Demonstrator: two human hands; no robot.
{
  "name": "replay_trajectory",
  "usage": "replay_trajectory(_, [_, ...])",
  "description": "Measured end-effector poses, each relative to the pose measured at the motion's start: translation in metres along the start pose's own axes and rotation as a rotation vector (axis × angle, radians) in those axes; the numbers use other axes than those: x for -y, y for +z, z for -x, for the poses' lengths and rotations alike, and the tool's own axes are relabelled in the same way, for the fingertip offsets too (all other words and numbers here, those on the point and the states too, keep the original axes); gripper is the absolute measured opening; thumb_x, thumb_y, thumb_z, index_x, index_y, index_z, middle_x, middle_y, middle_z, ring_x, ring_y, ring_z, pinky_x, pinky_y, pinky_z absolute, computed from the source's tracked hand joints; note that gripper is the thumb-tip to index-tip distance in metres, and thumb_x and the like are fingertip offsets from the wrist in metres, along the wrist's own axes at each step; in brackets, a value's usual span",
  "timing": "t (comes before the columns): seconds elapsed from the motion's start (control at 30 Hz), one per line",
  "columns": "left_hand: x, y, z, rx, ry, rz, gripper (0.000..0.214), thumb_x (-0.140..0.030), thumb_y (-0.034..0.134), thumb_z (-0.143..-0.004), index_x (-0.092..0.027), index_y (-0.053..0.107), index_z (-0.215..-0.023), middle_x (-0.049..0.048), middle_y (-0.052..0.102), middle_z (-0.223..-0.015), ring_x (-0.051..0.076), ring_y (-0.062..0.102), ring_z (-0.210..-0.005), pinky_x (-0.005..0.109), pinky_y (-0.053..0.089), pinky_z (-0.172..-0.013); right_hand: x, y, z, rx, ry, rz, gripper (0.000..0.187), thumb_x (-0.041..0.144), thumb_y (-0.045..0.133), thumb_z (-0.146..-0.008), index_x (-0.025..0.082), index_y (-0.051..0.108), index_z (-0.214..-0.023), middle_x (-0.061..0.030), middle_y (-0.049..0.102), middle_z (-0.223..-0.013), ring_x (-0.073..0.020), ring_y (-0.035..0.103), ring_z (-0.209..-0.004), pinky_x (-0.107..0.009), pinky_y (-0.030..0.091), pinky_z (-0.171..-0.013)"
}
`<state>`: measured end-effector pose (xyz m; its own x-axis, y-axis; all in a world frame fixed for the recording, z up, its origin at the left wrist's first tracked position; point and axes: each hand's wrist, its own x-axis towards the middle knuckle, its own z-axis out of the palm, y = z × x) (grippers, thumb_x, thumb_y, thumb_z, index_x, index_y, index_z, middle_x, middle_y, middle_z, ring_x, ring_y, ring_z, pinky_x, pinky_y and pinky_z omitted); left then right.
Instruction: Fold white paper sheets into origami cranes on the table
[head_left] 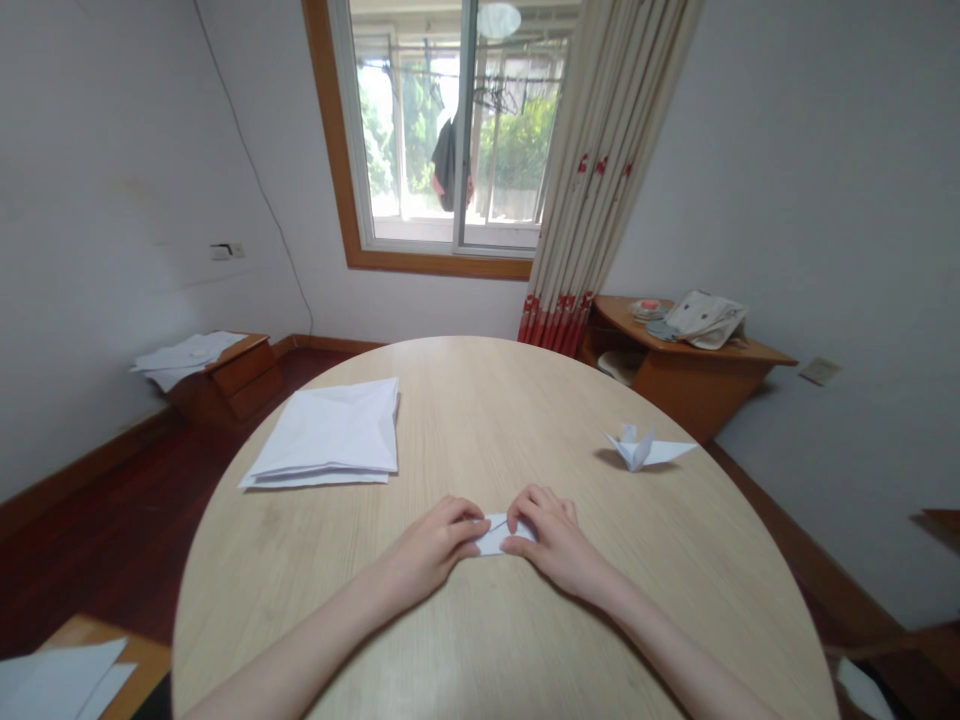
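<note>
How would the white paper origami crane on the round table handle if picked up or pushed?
The white folded-paper origami crane probably weighs little, so a push could skid or tip it on the smooth pale wood tabletop. Its thin pointed wing looks easily bent, while the body may be stiffer.

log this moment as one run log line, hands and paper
left hand: holding folded white paper | right hand: holding same paper | nearby: white paper stack, origami crane | surface: round wooden table

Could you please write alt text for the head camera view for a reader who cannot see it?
Left hand and right hand press a small folded white paper on a round wood table. A folded paper bird lies to the right, a stack of white paper to the left.
</note>
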<state>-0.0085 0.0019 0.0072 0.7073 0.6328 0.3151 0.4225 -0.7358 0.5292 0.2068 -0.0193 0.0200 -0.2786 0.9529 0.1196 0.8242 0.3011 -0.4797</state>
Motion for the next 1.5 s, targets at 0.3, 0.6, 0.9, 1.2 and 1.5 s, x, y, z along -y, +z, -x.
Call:
replay_trajectory(0.3, [0.0,-0.008,0.001,0.059,0.079,-0.135,0.027,-0.019,0.049,-0.094,-0.021,0.06,-0.119,0.0073,0.063,-0.116,0.02,0.058,-0.105,0.032,0.049,-0.088,-0.001,-0.007,0.004,-0.017,-0.081,-0.001,0.014,0.012,0.058,-0.082,0.023,0.054,-0.089,-0.0013,0.059,-0.098,-0.0212,0.052,-0.1,-0.039,0.032,-0.085])
replay_trajectory(0.6, [-0.012,-0.01,0.001,0.069,0.111,-0.275,0.023,-0.027,0.051,-0.094,-0.019,0.063,-0.112,0.0055,0.066,-0.113,0.022,0.059,-0.104,0.034,0.051,-0.086,0.004,-0.004,0.009,-0.038,-0.288,-0.026,0.02,0.008,0.045,-0.089,0.023,0.057,-0.094,-0.0041,0.064,-0.104,-0.02,0.055,-0.101,-0.039,0.036,-0.086])
replay_trajectory(0.9, [-0.013,-0.009,-0.002,0.041,0.112,-0.272,0.022,-0.021,0.046,-0.095,-0.019,0.064,-0.108,0.0044,0.067,-0.111,0.02,0.059,-0.101,0.033,0.05,-0.086,0.002,-0.004,0.008,-0.022,-0.339,-0.134,0.011,0.02,0.062,-0.085,0.022,0.06,-0.095,-0.0052,0.064,-0.106,-0.0215,0.056,-0.1,-0.039,0.042,-0.089])
replay_trajectory(1.2, [-0.014,-0.009,-0.002,0.016,0.03,-0.182,0.023,-0.015,0.042,-0.095,-0.018,0.062,-0.107,0.0042,0.066,-0.108,0.017,0.06,-0.098,0.03,0.048,-0.088,0.004,-0.001,0.008,-0.039,-0.345,-0.137,0.015,0.019,0.047,-0.094,0.02,0.061,-0.093,-0.005,0.064,-0.101,-0.0187,0.056,-0.095,-0.034,0.045,-0.085])
replay_trajectory(1.5, [-0.021,-0.001,-0.004,-0.031,-0.111,-0.102,0.024,-0.02,0.042,-0.097,-0.017,0.064,-0.089,0.0037,0.064,-0.094,0.016,0.059,-0.088,0.026,0.047,-0.08,0.006,0.006,0.007,-0.04,-0.331,-0.108,0.024,0.02,0.037,-0.097,0.019,0.058,-0.087,-0.0071,0.06,-0.096,-0.0201,0.054,-0.091,-0.035,0.046,-0.081])
